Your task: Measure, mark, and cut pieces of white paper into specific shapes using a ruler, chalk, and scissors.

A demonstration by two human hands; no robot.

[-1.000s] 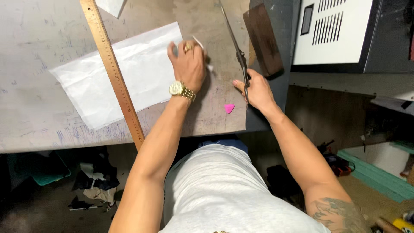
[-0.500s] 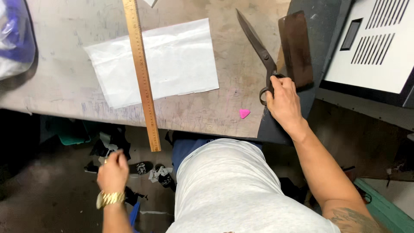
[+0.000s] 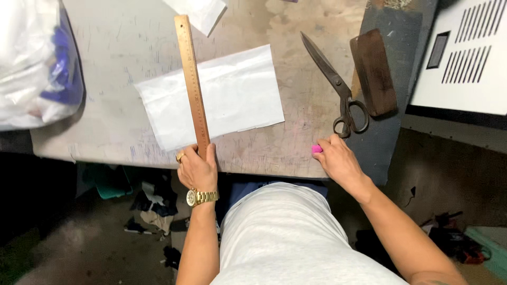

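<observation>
- I see my left hand (image 3: 198, 170) at the near edge of the surface (image 3: 121, 58), fingers closed around the near end of the ruler (image 3: 192, 84), thumb lying along its right side.
- The ruler is a long wooden strip. Its long axis runs from the near edge away from me, leaning slightly left at the far end. It lies flat across the left part of the sheet (image 3: 232, 95).
- My right hand (image 3: 339, 161) rests at the near edge, well right of the left. Its fingers (image 3: 328, 145) are pressed together on the pink chalk (image 3: 316, 149), which peeks out at their tips. I cannot tell whether they pinch it or only cover it.
- The chalk sits on the surface close to the near edge, just below the scissors (image 3: 338, 89) and apart from the sheet.
- The scissors lie shut, handles toward me just beyond my right fingers, blades pointing away and to the left.
- 1 dark brown block (image 3: 374, 71) lies just right of the scissors, long axis roughly parallel to them.
- The sheet is white and rectangular, lying flat mid-surface, tilted a little.
- 1 clear plastic bag (image 3: 37, 63) sits at the left end of the surface, holding white and blue material; I cannot tell what kind.
- A white panel with slots (image 3: 465, 58) stands to the far right.
</observation>
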